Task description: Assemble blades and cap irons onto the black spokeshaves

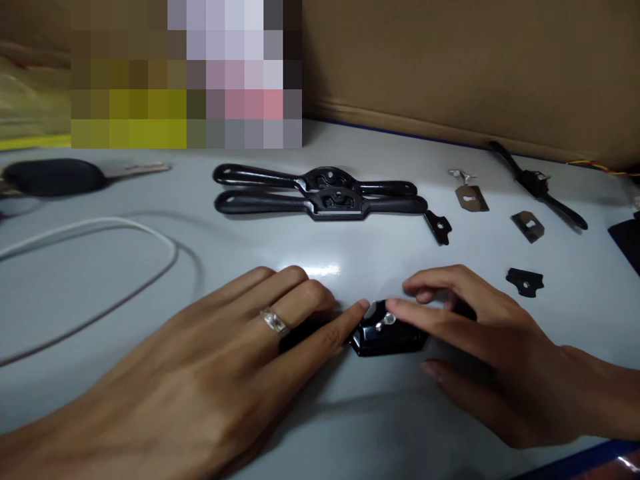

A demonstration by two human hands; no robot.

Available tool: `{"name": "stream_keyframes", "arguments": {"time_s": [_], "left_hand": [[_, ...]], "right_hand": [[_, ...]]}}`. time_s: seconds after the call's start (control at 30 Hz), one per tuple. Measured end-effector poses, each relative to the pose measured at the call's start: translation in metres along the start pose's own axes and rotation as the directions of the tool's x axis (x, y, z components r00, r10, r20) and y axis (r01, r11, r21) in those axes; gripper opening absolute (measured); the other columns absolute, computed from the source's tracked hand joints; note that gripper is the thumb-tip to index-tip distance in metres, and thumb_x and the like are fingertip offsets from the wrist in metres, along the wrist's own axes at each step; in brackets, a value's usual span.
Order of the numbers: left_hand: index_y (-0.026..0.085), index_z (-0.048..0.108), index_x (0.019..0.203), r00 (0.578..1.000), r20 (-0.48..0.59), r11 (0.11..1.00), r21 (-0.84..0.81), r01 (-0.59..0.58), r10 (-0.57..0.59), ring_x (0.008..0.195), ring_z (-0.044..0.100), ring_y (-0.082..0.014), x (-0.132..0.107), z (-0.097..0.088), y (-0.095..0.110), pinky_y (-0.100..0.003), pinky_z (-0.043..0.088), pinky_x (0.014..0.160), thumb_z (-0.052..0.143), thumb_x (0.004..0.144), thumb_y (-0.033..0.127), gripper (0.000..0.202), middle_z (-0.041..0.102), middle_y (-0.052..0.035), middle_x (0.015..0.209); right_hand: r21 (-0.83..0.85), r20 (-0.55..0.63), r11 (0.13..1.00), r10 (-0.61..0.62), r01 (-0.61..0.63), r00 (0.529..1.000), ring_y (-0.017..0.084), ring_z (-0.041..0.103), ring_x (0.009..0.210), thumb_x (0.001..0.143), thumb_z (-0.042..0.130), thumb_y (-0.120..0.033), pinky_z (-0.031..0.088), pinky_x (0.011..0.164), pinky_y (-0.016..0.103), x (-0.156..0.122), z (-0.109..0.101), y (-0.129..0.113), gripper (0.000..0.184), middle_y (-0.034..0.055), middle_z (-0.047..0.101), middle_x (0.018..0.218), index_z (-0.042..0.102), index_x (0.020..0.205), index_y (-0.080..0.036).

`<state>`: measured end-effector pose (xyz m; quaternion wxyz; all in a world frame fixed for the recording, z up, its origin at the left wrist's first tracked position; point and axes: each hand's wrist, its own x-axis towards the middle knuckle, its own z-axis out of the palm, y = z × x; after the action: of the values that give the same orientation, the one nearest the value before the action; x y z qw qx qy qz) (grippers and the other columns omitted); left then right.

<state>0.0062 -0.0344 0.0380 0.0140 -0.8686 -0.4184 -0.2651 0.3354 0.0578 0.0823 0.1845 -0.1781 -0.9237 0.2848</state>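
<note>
A glossy black spokeshave [390, 343] lies on the grey table between my hands, a small silver screw [386, 322] at its middle. My left hand [235, 353], with a ring on one finger, is closed over its left handle. One left fingertip presses the body near the blade seat. My right hand [495, 333] has its fingers apart over the right side. Its index fingertip touches the body by the screw, and the thumb stays off to the front. The right handle is mostly hidden under this hand.
Two black spokeshaves [335, 203] lie behind my hands, a black cap plate [439, 227] beside them. To the right are two blades [471, 199], loose screws [461, 176], another cap plate [525, 283] and another spokeshave [539, 183]. A white cable [115, 221] and a key [55, 177] lie left.
</note>
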Motion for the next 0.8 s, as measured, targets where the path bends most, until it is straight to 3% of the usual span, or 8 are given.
{"name": "stream_keyframes", "arguments": {"time_s": [0.17, 0.23, 0.4, 0.6, 0.7, 0.77, 0.8], "left_hand": [[0.022, 0.078, 0.165, 0.998, -0.027, 0.999, 0.012, -0.051, 0.051, 0.102, 0.073, -0.024, 0.0012, 0.0006, -0.0017, -0.04, 0.059, 0.091, 0.057, 0.132, 0.01, 0.041, 0.079, -0.0025, 0.118], [0.022, 0.078, 0.166, 0.999, -0.021, 0.999, 0.0, -0.049, 0.049, 0.102, 0.072, -0.0237, -0.0002, 0.0002, -0.0028, -0.04, 0.058, 0.091, 0.057, 0.131, 0.008, 0.043, 0.079, -0.002, 0.118], [0.025, 0.077, 0.17, 0.999, -0.02, 0.999, 0.005, -0.035, 0.035, 0.105, 0.076, -0.0284, -0.0026, 0.001, -0.004, -0.045, 0.062, 0.092, 0.06, 0.13, 0.014, 0.044, 0.082, -0.0048, 0.119], [0.025, 0.077, 0.165, 1.0, -0.022, 1.0, -0.013, -0.018, 0.017, 0.101, 0.073, -0.023, 0.0032, -0.0008, 0.0005, -0.041, 0.058, 0.089, 0.054, 0.133, 0.01, 0.042, 0.079, -0.001, 0.117], [0.024, 0.077, 0.166, 0.999, -0.019, 0.999, 0.004, -0.035, 0.035, 0.1, 0.073, -0.0228, 0.0022, -0.0016, 0.0009, -0.041, 0.059, 0.088, 0.054, 0.132, 0.01, 0.043, 0.079, -0.0016, 0.115], [0.025, 0.076, 0.167, 0.999, -0.03, 0.999, 0.012, -0.037, 0.038, 0.1, 0.075, -0.024, 0.0002, -0.0012, -0.0003, -0.042, 0.061, 0.087, 0.056, 0.133, 0.013, 0.042, 0.081, -0.0031, 0.115], [0.025, 0.076, 0.168, 0.999, -0.035, 0.999, 0.011, -0.041, 0.042, 0.1, 0.076, -0.0246, -0.0009, -0.0008, -0.0011, -0.042, 0.062, 0.087, 0.057, 0.133, 0.015, 0.041, 0.081, -0.0036, 0.116]], "right_hand": [[0.103, -0.086, 0.995, 0.026, -0.017, 0.996, 0.027, 0.089, 0.129, 0.115, 0.075, -0.011, 0.078, 0.107, 0.038, 0.0018, -0.0002, 0.0036, 0.021, 0.0144, 0.084, 0.143, 0.076, 0.13, -0.026], [0.096, -0.082, 0.995, 0.024, -0.016, 0.996, 0.027, 0.089, 0.13, 0.113, 0.076, -0.012, 0.078, 0.109, 0.037, 0.0035, -0.0002, 0.0041, 0.026, 0.0148, 0.085, 0.141, 0.075, 0.137, -0.024], [-0.036, -0.029, 0.999, -0.019, 0.018, 0.999, 0.027, 0.085, 0.143, 0.122, 0.064, -0.01, 0.075, 0.121, 0.039, 0.0013, 0.0014, 0.0032, 0.061, 0.0209, 0.084, 0.157, 0.063, 0.183, -0.015], [-0.182, 0.009, 0.983, -0.035, 0.036, 0.999, 0.031, 0.082, 0.147, 0.125, 0.061, -0.01, 0.076, 0.121, 0.047, -0.0017, 0.0039, 0.0029, 0.056, 0.0235, 0.083, 0.16, 0.069, 0.18, -0.015], [-0.122, -0.03, 0.993, -0.011, 0.007, 0.999, 0.029, 0.086, 0.136, 0.125, 0.064, -0.013, 0.077, 0.113, 0.042, 0.001, 0.0022, 0.0025, 0.033, 0.0206, 0.085, 0.151, 0.08, 0.153, -0.018], [-0.044, -0.071, 0.998, 0.036, -0.039, 0.997, 0.026, 0.087, 0.126, 0.121, 0.069, -0.013, 0.077, 0.106, 0.038, 0.0029, 0.0011, 0.0023, 0.014, 0.0169, 0.086, 0.141, 0.078, 0.126, -0.022], [-0.012, -0.081, 0.999, 0.051, -0.052, 0.995, 0.025, 0.087, 0.124, 0.119, 0.071, -0.013, 0.077, 0.105, 0.037, 0.0035, 0.001, 0.0023, 0.011, 0.0153, 0.087, 0.137, 0.074, 0.121, -0.023]]}}
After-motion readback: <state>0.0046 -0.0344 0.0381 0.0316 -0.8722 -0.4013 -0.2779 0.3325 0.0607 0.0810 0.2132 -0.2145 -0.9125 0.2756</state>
